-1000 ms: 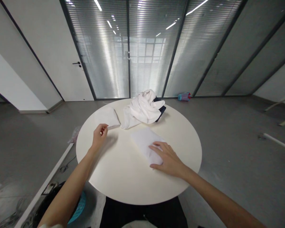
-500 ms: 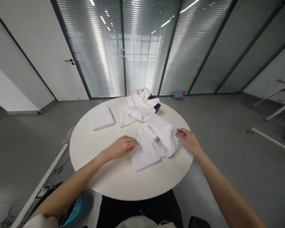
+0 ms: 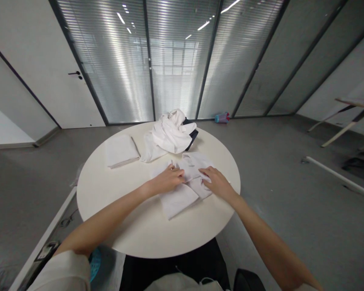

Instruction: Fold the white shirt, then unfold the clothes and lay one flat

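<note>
A partly folded white shirt [image 3: 177, 201] lies on the round white table [image 3: 139, 238], with a collar-like edge at its far side. My left hand [image 3: 170, 178] is over the shirt's middle, fingers curled and closed on the cloth. From the right, my right hand [image 3: 217, 184] has bent fingers and thumb around a fold of the same shirt; the fingertips are partly hidden in it. Behind them sits a crumpled heap of white cloth [image 3: 172, 135], touching or close to the shirt. A neatly folded white cloth [image 3: 122, 150] rests at the left.
Dark folded cloth [image 3: 192, 139] shows behind the white heap. On the floor are a blue and pink basket [image 3: 222, 117] by the glass wall, a blue basket [image 3: 95, 264] beneath my left arm, and a white bar [image 3: 339, 176] at the right.
My right hand has moved left and inward, carrying the shirt's right part over toward the middle. The left hand has shifted slightly up and right onto the cloth. The view has turned a little.
</note>
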`<state>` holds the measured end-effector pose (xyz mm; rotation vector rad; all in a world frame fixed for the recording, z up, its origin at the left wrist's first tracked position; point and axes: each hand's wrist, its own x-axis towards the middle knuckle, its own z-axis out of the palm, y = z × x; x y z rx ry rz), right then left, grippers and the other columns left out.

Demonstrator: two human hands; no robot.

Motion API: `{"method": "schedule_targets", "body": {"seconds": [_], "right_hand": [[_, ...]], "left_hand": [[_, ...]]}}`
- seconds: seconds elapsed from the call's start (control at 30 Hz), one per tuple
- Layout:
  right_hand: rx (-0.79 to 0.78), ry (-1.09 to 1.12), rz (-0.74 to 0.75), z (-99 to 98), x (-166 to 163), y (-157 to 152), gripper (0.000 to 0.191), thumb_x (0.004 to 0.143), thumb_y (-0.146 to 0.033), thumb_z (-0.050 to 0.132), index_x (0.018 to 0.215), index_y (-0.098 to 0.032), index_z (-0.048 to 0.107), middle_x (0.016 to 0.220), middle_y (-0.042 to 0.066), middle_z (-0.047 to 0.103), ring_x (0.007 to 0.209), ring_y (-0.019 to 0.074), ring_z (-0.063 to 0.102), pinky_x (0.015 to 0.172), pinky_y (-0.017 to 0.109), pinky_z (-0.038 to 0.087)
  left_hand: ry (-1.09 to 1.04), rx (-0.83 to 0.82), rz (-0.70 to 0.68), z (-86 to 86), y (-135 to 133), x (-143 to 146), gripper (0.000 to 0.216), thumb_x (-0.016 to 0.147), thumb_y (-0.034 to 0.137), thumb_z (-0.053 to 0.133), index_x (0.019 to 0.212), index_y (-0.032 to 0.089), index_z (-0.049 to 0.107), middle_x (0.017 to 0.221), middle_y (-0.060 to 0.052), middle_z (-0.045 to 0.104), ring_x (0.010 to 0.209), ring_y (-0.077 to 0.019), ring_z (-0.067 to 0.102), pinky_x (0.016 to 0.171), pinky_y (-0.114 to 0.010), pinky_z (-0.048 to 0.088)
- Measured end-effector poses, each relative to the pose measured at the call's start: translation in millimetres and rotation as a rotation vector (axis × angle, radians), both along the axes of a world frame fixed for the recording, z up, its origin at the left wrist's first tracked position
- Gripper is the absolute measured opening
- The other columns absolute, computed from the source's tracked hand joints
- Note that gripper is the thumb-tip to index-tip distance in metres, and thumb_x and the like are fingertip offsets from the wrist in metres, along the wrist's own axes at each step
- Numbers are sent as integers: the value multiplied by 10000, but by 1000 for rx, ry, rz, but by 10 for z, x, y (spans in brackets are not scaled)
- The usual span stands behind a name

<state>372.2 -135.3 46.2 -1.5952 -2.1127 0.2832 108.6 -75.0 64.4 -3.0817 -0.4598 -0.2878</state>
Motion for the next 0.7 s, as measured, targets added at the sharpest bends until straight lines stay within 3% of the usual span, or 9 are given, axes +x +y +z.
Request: {"method": "schedule_targets", "body": {"seconds": [0.07,0.13,0.2,0.33,0.43,0.53,0.63,0.7], "right_hand": [[33,122,-42,47,137,72,343,826,-203,539,1129,-220,699,996,86,675,925,239,641,874,402,510],[138,254,-133,123,391,134,262,811,-239,553,1018,-226,713,973,80,684,890,228,644,828,375,519],[223,353,-272,169,726,185,220,780,-281,587,953,-222,710,975,90,697,866,235,648,792,377,521],[181,388,-591,46,1309,214,207,725,-253,562,872,-185,692,863,119,704,747,246,644,750,419,519],[361,231,-712,-90,1356,151,279,731,-220,478,902,-168,692,920,154,696,868,288,632,855,495,496],[480,190,-546,-87,1003,52,308,791,-236,447,961,-184,698,970,147,677,951,291,612,871,479,498],[198,200,-102,16,433,-17,260,868,-276,486,975,-234,719,925,91,686,909,251,632,877,427,507],[-16,195,110,84,60,-14,239,882,-305,556,1038,-258,730,924,66,701,954,251,640,916,425,497]], "left_hand": [[-62,-12,72,124,-55,-289,271,809,-5,508,873,186,690,946,-77,649,917,-222,621,907,-402,376],[-164,-55,161,213,-160,-716,301,753,-6,509,857,212,689,946,-64,653,930,-224,617,884,-391,391],[-267,-87,263,205,-303,-1222,333,715,9,492,831,243,699,939,-63,657,910,-229,618,838,-382,427],[-382,-108,414,-105,-605,-2189,386,766,116,517,932,358,767,940,-54,696,838,-235,654,740,-351,517],[-363,-158,508,-320,-751,-2645,403,812,219,555,1103,430,738,1026,-23,723,873,-234,699,754,-331,574],[-388,-142,593,-274,-791,-2714,405,872,312,557,1224,478,668,1075,12,725,911,-241,711,799,-353,594],[-426,-189,553,-90,-742,-2389,304,897,383,600,1183,427,693,1080,-13,725,930,-251,710,816,-353,593],[-390,-205,503,-34,-675,-2049,312,874,430,661,1178,374,701,1094,-46,723,947,-264,707,832,-362,585]]}}
